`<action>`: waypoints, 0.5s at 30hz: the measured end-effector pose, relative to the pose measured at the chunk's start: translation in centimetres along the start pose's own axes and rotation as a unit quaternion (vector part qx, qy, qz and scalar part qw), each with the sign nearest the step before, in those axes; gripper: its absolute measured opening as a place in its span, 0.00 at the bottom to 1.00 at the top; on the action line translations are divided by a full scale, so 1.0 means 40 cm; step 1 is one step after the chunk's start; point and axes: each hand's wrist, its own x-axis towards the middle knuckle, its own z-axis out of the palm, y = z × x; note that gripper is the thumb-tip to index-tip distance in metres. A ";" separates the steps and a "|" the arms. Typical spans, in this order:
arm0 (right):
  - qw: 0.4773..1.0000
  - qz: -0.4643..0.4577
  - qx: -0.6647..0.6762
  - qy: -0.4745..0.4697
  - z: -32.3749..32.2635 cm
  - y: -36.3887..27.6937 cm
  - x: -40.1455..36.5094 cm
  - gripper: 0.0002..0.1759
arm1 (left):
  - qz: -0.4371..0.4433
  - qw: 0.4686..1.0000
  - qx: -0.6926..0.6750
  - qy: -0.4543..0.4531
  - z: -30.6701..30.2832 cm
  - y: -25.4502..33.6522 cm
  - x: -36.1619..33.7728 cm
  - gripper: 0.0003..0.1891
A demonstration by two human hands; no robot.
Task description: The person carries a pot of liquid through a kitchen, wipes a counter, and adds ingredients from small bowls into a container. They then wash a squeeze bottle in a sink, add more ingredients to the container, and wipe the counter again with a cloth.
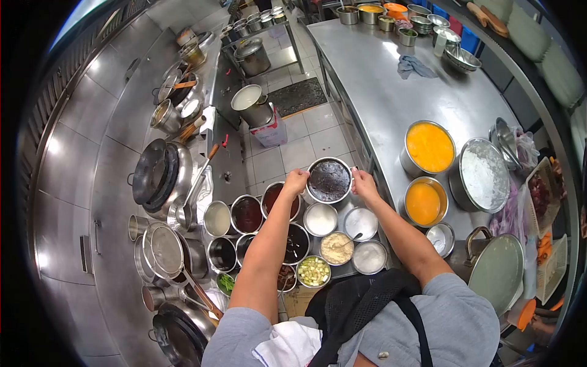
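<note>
Between both hands is a round metal pot (329,181) with a dark, almost black content. My left hand (297,181) is closed on its left side, and my right hand (365,185) grips it on the right. The pot is at the far end of a cluster of metal containers. Close below it are two containers of white granules, one (320,219) and another (361,221). A container of dark red sauce (247,214) stands left of my left forearm. Nearer my body are a pale crumbly powder with a spoon (337,248) and chopped green pieces (313,271).
On the left, the stove holds a wok (156,171), a ladle (180,215) and a strainer (162,249). The steel counter (367,67) on the right carries pots of orange liquid (430,147) and a bowl of white powder (484,174). A tall pot (252,110) stands on a box in the aisle.
</note>
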 end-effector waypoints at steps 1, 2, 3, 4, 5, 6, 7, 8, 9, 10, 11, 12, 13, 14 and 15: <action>1.000 -0.001 0.002 -0.002 0.001 0.010 0.005 0.26 | 0.000 1.000 0.001 0.002 0.004 -0.050 0.040 0.14; 1.000 -0.013 -0.019 -0.007 0.001 0.021 0.008 0.22 | 0.048 0.998 0.040 0.009 0.012 -0.097 0.077 0.12; 0.999 -0.024 -0.040 -0.011 0.003 0.030 0.012 0.18 | 0.097 0.992 0.080 0.015 0.005 -0.087 0.067 0.10; 1.000 -0.019 -0.016 -0.006 0.007 0.040 0.018 0.11 | 0.091 0.993 0.077 0.004 0.002 -0.079 0.054 0.05; 1.000 -0.020 -0.014 -0.005 0.005 0.050 0.026 0.11 | 0.093 0.993 0.079 0.004 0.000 -0.069 0.048 0.05; 0.999 -0.023 -0.038 -0.001 0.005 0.046 0.023 0.09 | 0.078 0.993 0.084 -0.006 0.000 -0.066 0.044 0.05; 0.998 -0.025 -0.064 0.001 0.005 0.044 0.017 0.09 | 0.062 0.994 0.089 -0.017 0.001 -0.064 0.040 0.05; 0.998 -0.023 -0.064 0.000 0.004 0.042 0.013 0.09 | 0.058 0.996 0.066 -0.021 0.003 -0.064 0.036 0.05; 0.998 -0.024 -0.062 -0.001 0.002 0.032 0.008 0.08 | 0.055 0.996 0.065 -0.021 0.000 -0.058 0.029 0.05; 0.998 -0.026 -0.061 -0.002 0.001 0.022 0.004 0.08 | 0.048 0.995 0.076 -0.032 -0.004 -0.051 0.023 0.05; 0.998 -0.024 -0.063 -0.004 0.002 0.012 -0.001 0.08 | 0.041 0.995 0.085 -0.042 -0.007 -0.044 0.016 0.05; 0.997 -0.027 -0.072 -0.002 0.002 0.009 -0.001 0.08 | 0.039 0.995 0.083 -0.042 -0.006 -0.054 0.024 0.05; 0.996 -0.030 -0.080 0.001 0.003 0.006 -0.001 0.08 | 0.049 0.993 0.096 -0.044 -0.005 -0.063 0.032 0.05; 0.996 -0.030 -0.081 -0.001 0.006 0.002 0.000 0.08 | 0.060 0.991 0.109 -0.046 -0.005 -0.071 0.041 0.05; 0.996 -0.030 -0.086 0.001 0.007 0.003 0.003 0.08 | 0.059 0.991 0.107 -0.046 -0.007 -0.069 0.041 0.05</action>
